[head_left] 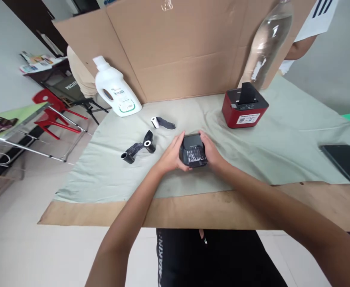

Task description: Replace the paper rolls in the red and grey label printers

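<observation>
My left hand (172, 154) and my right hand (212, 151) are closed around opposite sides of a small black box-like device (192, 140), which looks like a portable printer. A shiny, crinkled black strip (195, 155) covers its near face. To the left of my left hand, two dark rolls, one black roll (149, 146) with a pale core and another black roll (127, 158), are joined by a loose black strip. Behind them lies a small white roll (155, 122) with a dark strip trailing from it.
At the back right stands a red printer (243, 109) with black paper sticking up, before a tall clear bottle (267, 44). A white jug (116, 89) stands at back left. Cardboard (177, 52) walls the far side. A phone (345, 163) lies right. People are partly visible behind.
</observation>
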### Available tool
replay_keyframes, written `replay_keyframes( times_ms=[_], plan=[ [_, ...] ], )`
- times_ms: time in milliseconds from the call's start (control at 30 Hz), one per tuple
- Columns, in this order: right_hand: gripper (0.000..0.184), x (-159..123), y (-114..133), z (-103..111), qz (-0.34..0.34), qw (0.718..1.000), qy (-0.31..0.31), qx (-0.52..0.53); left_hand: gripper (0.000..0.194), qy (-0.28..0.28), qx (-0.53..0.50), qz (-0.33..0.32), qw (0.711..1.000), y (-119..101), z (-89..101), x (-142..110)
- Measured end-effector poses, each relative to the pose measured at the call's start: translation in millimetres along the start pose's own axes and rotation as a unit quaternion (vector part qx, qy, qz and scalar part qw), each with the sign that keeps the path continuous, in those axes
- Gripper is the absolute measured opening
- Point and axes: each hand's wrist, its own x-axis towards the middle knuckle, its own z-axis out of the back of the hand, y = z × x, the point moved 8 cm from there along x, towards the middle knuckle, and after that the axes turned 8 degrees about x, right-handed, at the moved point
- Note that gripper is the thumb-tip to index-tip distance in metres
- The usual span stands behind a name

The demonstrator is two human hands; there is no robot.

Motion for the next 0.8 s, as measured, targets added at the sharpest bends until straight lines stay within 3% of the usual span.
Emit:
replay_keyframes(
  times_ms=[67,100,333,500,567,700,800],
  plan=[
    [0.068,-6,-14,2,-0.007,0.995,-0.094,0.013,0.163,0.024,-0.006,0.009,1.0,12,-4.2,-8],
    [0.067,-9,-20,2,-0.013,0.994,-0.109,0.02,0.164,0.033,-0.009,0.008,0.999,15,-7.3,-9],
    [0.074,-23,-20,9,0.005,0.996,-0.09,0.01,0.16,0.062,-0.037,-0.01,0.997,18,-20.1,2],
    [0.078,-29,-18,9,0.04,0.997,-0.071,-0.01,0.158,0.083,-0.054,0.0,0.995,27,-9.4,-12],
    [0.08,-29,-19,10,0.053,0.995,-0.078,-0.01,0.14,0.087,-0.029,0.012,0.996,29,1.0,-21],
    [0.085,-28,-20,12,0.057,0.993,-0.099,-0.009,0.076,0.083,0.11,-0.015,0.99,17,17.0,-34],
    [0.087,-30,-18,10,0.049,0.994,-0.09,-0.026,0.063,0.109,0.119,-0.009,0.987,8,14.0,-37]
  ],
)
